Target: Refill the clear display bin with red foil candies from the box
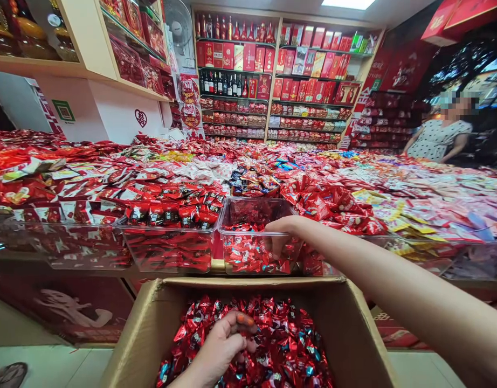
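Red foil-wrapped candies, some with blue-green bits, fill the bottom of an open cardboard box. My left hand is over these candies inside the box, its fingers loosely curved and apart from the thumb, with no candy visible in it. Beyond the box stands a clear plastic bin, partly filled with similar red candies. My right hand reaches down into this bin at its right side. Its fingers point downward among the candies and show only blurrily through the plastic wall.
A neighbouring bin of red packets is on the left, with more red wrapped sweets on the right. Heaped sweets cover the counter behind. Shelves of bottles and red boxes line the back. A person stands at the far right.
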A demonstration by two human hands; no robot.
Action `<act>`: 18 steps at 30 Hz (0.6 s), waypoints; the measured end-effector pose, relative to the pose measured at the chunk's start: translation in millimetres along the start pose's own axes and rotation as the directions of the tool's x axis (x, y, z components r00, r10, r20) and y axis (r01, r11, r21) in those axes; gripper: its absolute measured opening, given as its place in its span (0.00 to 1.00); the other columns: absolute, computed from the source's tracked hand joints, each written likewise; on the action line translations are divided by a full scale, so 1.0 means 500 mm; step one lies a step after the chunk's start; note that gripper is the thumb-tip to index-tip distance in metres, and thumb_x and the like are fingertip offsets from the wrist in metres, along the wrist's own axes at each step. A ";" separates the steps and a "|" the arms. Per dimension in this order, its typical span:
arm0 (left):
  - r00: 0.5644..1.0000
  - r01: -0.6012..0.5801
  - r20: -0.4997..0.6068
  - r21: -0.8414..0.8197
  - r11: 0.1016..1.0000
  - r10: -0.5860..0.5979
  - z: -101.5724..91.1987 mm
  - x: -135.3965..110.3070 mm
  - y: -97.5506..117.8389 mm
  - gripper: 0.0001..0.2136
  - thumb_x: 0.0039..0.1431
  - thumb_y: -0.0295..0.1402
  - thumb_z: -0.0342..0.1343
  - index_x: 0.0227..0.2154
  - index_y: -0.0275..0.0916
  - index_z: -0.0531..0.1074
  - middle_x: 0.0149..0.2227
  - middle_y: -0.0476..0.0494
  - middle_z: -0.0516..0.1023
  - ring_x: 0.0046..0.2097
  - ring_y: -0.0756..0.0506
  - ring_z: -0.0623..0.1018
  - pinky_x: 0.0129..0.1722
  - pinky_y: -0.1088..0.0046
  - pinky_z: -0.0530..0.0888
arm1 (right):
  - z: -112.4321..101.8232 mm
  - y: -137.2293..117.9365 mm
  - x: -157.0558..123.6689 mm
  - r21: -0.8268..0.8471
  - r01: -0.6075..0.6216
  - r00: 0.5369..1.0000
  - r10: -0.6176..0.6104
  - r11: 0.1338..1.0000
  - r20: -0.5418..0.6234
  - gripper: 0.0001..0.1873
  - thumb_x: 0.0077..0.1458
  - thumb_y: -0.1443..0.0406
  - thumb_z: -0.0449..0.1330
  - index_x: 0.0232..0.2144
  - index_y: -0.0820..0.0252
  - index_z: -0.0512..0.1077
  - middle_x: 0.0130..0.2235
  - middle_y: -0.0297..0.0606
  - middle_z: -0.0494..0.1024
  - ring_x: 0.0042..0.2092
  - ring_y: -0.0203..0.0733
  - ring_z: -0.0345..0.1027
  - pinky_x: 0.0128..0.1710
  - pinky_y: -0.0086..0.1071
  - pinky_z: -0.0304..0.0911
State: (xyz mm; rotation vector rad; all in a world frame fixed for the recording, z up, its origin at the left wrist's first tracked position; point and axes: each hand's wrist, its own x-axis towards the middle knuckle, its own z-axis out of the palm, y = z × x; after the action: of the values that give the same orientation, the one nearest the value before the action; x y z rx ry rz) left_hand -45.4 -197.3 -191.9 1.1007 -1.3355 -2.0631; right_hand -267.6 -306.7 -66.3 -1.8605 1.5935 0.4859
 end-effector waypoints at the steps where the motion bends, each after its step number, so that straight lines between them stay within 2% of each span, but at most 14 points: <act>1: 1.000 0.006 -0.008 -0.004 1.000 -0.006 0.001 -0.001 0.001 0.10 0.37 0.22 0.47 0.27 0.37 0.64 0.32 0.48 0.71 0.29 0.49 0.73 0.23 0.77 0.61 | 0.001 -0.002 -0.002 0.007 -0.004 1.000 0.004 1.000 0.008 0.25 0.23 0.59 0.66 0.30 0.60 0.73 0.23 0.30 0.71 0.24 0.33 0.61 0.24 0.26 0.55; 4: 0.999 0.019 -0.031 -0.008 1.000 -0.020 0.002 -0.002 0.002 0.10 0.36 0.22 0.47 0.26 0.38 0.64 0.32 0.49 0.71 0.28 0.50 0.73 0.23 0.77 0.61 | 0.005 -0.009 -0.012 0.017 -0.012 1.000 0.012 1.000 -0.016 0.21 0.26 0.58 0.65 0.28 0.61 0.73 0.22 0.30 0.70 0.23 0.33 0.59 0.22 0.26 0.54; 12: 0.999 -0.001 -0.033 0.022 1.000 0.002 0.005 -0.002 -0.003 0.10 0.36 0.22 0.47 0.25 0.37 0.65 0.31 0.48 0.73 0.28 0.49 0.73 0.23 0.77 0.61 | 0.002 -0.022 -0.026 0.076 0.005 0.960 0.016 0.997 -0.280 0.15 0.37 0.63 0.57 0.31 0.61 0.70 0.27 0.34 0.70 0.26 0.34 0.60 0.21 0.25 0.53; 16: 1.000 0.013 -0.017 0.049 0.999 -0.012 0.006 -0.001 -0.006 0.09 0.37 0.22 0.47 0.26 0.38 0.65 0.32 0.49 0.73 0.29 0.49 0.73 0.23 0.77 0.61 | -0.004 -0.020 -0.025 0.081 -0.024 0.943 0.049 0.996 -0.328 0.14 0.42 0.61 0.53 0.30 0.66 0.70 0.30 0.38 0.71 0.28 0.36 0.61 0.22 0.27 0.53; 18: 1.000 0.023 -0.004 0.062 0.998 -0.023 0.005 0.001 -0.010 0.10 0.37 0.22 0.47 0.26 0.38 0.65 0.32 0.49 0.72 0.29 0.49 0.73 0.23 0.78 0.61 | -0.004 -0.018 -0.025 0.088 -0.045 0.949 0.070 0.995 -0.306 0.16 0.44 0.60 0.51 0.29 0.67 0.70 0.29 0.39 0.71 0.26 0.35 0.60 0.22 0.27 0.53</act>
State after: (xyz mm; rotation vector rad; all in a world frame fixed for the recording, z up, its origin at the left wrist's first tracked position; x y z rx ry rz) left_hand -47.5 -194.1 -196.2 1.1504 -1.4001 -2.0472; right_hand -261.8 -298.4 -55.0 -1.9040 1.8454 0.1549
